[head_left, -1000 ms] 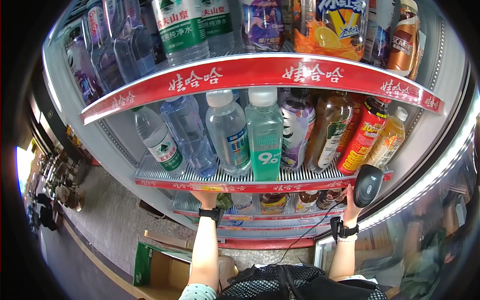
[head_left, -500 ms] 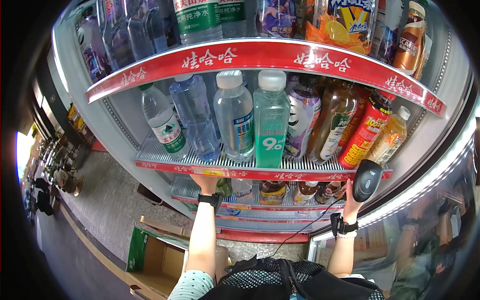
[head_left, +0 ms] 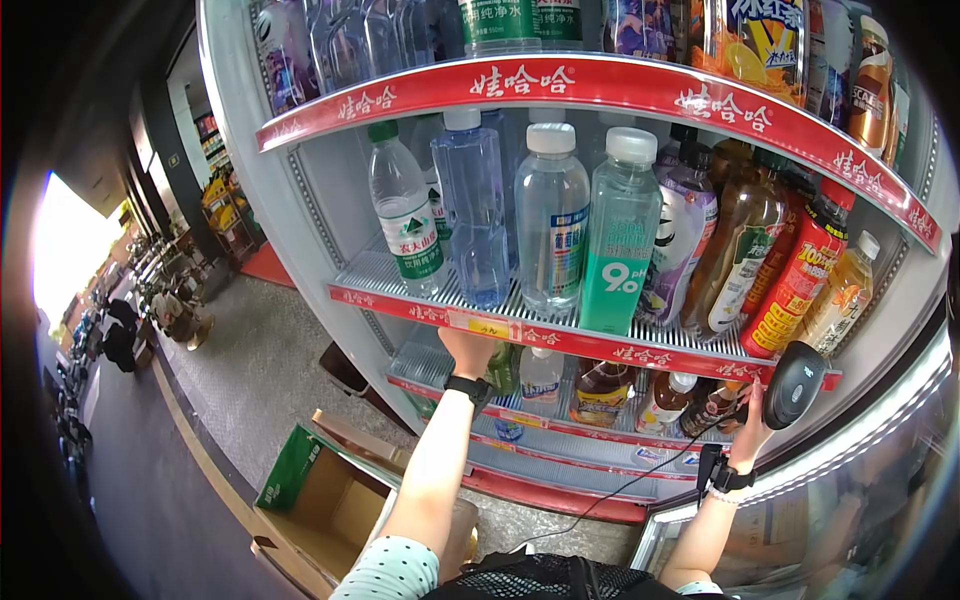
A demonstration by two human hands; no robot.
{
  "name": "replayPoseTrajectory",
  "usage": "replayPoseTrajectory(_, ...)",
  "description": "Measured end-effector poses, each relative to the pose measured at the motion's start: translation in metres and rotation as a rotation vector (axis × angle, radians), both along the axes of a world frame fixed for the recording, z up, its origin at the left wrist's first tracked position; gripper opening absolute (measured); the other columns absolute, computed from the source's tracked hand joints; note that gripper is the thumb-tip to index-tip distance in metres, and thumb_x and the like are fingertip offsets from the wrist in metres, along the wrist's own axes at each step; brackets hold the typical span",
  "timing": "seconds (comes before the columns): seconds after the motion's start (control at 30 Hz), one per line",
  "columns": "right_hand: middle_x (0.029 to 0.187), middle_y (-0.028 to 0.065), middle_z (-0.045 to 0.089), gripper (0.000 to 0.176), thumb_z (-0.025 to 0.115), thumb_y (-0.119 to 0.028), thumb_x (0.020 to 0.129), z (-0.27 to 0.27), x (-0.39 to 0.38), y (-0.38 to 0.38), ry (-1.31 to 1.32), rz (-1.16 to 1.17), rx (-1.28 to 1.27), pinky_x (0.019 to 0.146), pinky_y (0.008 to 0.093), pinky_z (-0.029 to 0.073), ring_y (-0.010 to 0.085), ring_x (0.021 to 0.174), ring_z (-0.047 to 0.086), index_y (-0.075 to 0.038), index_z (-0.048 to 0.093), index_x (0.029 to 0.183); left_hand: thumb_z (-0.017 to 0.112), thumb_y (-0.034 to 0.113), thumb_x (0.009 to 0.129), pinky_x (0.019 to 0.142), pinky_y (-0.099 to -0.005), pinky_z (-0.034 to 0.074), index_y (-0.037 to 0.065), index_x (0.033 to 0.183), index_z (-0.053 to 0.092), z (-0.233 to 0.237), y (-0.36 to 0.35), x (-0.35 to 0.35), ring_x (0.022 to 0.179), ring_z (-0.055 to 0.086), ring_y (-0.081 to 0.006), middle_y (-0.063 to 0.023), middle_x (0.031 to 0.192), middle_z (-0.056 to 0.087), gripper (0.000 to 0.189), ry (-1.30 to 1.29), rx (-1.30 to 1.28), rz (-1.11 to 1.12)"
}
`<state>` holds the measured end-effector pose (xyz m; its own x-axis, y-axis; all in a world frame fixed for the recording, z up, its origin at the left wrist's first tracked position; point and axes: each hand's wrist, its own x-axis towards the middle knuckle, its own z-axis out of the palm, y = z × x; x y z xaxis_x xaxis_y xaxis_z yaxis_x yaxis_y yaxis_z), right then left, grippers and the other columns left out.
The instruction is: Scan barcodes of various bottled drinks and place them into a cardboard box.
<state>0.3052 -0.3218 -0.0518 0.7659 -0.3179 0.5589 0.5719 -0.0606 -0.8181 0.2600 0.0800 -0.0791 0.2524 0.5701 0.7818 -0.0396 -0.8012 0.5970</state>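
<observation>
My left hand (head_left: 468,348) reaches to the red front strip (head_left: 640,352) of the middle cooler shelf, just under a yellow price label (head_left: 487,327). Its fingers go out of sight behind the strip, so what they touch is hidden. A green bottle (head_left: 502,370) stands right beside that wrist on the shelf below. In my right hand (head_left: 750,428) is a black barcode scanner (head_left: 795,385), its head at the strip's right end and a thin cable running down from it. Above the strip stand a clear water bottle (head_left: 405,225), a green soda-water bottle (head_left: 622,250) and a red bottle (head_left: 800,275).
More drinks line the upper shelf (head_left: 520,80) and the lower shelf (head_left: 600,390). An open cardboard box (head_left: 330,500) sits on the floor at lower left. The glass door (head_left: 850,510) stands open on the right. Parked scooters (head_left: 120,330) are outside.
The view has swung left, so the cooler appears farther right and more of the street shows. My left hand stays at the strip; the scanner stays in my right hand.
</observation>
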Motion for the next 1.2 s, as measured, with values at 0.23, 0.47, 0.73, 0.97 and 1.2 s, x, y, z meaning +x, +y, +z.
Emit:
replayPoseTrajectory(0.23, 0.072, -0.0003, 0.050, 0.010, 0.053, -0.011, 0.085, -0.010, 0.008, -0.011, -0.021, 0.028, -0.087, 0.061, 0.0230, 0.035, 0.0077, 0.064, 0.043, -0.002, 0.052, 0.081, 0.063, 0.010, 0.066, 0.053, -0.0325, 0.045, 0.007, 0.063, 0.061, 0.004, 0.003, -0.002, 0.059, 0.061, -0.0231, -0.0065, 0.059, 0.060, 0.005, 0.044, -0.007, -0.047)
replayPoseTrajectory(0.47, 0.077, 0.0006, 0.052, 0.010, 0.053, -0.010, 0.085, -0.016, 0.013, -0.020, -0.049, 0.068, -0.177, 0.061, 0.0219, 0.036, 0.0079, 0.067, 0.045, -0.001, 0.054, 0.090, 0.064, 0.014, 0.067, 0.087, -0.0381, 0.037, 0.007, 0.089, 0.061, 0.025, 0.011, -0.037, 0.101, 0.048, -0.0282, -0.0122, 0.095, 0.056, 0.023, 0.491, 0.107, -0.047)
replayPoseTrajectory(0.73, 0.074, 0.0003, 0.049, 0.008, 0.052, -0.008, 0.086, -0.009, 0.005, -0.020, -0.027, 0.095, -0.217, 0.060, 0.0240, 0.037, 0.0088, 0.065, 0.045, 0.000, 0.052, 0.085, 0.067, 0.004, 0.068, 0.086, -0.0357, 0.039, 0.002, 0.102, 0.047, 0.024, -0.052, -0.131, 0.098, 0.050, -0.0260, -0.0124, 0.104, 0.050, 0.039, 0.090, 0.276, -0.024)
replayPoseTrajectory(0.97, 0.085, 0.0035, 0.053, 0.015, 0.052, -0.010, 0.086, -0.016, 0.002, -0.011, -0.083, 0.005, -0.157, 0.066, 0.0261, 0.039, 0.0112, 0.072, 0.046, 0.003, 0.054, 0.094, 0.070, 0.017, 0.067, 0.091, -0.0362, 0.035, 0.001, 0.112, 0.041, 0.145, -0.020, -0.111, 0.106, 0.044, -0.0282, -0.0156, 0.110, 0.047, 0.056, -0.058, 0.288, 0.127)
replayPoseTrajectory(1.2, 0.086, 0.0089, 0.054, 0.022, 0.039, -0.015, 0.089, 0.000, -0.067, 0.007, -0.066, -0.030, 0.034, 0.067, 0.0242, 0.039, 0.0126, 0.070, 0.049, 0.003, 0.051, 0.082, 0.075, 0.034, 0.062, 0.083, -0.0357, 0.043, -0.004, 0.108, 0.038, 0.167, 0.039, -0.057, 0.098, 0.054, -0.0301, -0.0213, 0.106, 0.052, 0.071, 0.181, -0.011, -0.103)
